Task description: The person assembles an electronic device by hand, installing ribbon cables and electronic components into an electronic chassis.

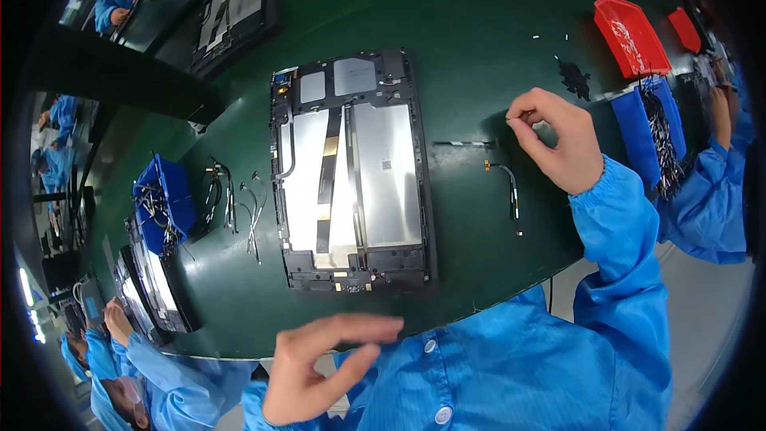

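Note:
An opened tablet [388, 183] lies on the green table in front of me, its black frame around bare silver panels, with a long black-and-gold ribbon cable [328, 160] across its inside. My left hand [323, 363] hovers at the table's near edge below the tablet, fingers stretched and thumb apart, holding nothing. To the right of the tablet, my right hand [562, 137] has thumb and forefinger pinched together; anything between them is too small to make out. Just left of that pinch lies a short black-and-white strip [463, 144]. A thin cable with a gold connector [503, 179] rests below it.
At right stand a red tray [613, 12] and a blue bin [634, 132] of thin cables. Black scraps [573, 80] lie near them. Leftward are loose cables [254, 215], another blue bin [179, 187] and more tablets [163, 291]. Co-workers in blue sit on both sides.

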A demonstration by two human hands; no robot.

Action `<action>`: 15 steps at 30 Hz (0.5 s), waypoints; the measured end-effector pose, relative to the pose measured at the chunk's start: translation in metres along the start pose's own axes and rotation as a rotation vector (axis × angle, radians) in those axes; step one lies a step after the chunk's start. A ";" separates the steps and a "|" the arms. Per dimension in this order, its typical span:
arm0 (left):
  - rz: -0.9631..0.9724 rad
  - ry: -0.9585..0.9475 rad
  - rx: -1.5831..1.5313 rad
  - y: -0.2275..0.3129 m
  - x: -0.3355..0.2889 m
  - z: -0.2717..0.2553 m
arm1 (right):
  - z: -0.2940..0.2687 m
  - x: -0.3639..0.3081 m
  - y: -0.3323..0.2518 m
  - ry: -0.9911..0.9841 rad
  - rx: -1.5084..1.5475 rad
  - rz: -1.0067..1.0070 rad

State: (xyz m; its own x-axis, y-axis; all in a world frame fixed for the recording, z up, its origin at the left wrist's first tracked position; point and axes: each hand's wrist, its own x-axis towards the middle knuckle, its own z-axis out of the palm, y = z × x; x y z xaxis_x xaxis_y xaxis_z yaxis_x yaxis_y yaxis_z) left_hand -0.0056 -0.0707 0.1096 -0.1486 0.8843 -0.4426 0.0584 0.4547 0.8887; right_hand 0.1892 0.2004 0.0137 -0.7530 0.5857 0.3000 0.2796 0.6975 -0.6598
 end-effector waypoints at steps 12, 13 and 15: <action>0.714 0.244 0.580 0.023 0.097 0.020 | -0.022 -0.012 -0.054 0.091 0.321 -0.047; 0.793 0.306 0.643 0.023 0.100 0.022 | -0.023 -0.012 -0.054 0.094 0.326 -0.117; 0.694 0.333 0.644 0.024 0.094 0.023 | -0.024 -0.010 -0.055 0.046 0.297 -0.159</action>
State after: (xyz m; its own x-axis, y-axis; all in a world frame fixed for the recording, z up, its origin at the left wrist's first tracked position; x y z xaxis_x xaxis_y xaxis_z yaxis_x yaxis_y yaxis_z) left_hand 0.0042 0.0256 0.0870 -0.1418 0.9456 0.2927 0.7453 -0.0926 0.6602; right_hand 0.1955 0.1662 0.0631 -0.7436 0.5023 0.4413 -0.0296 0.6345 -0.7723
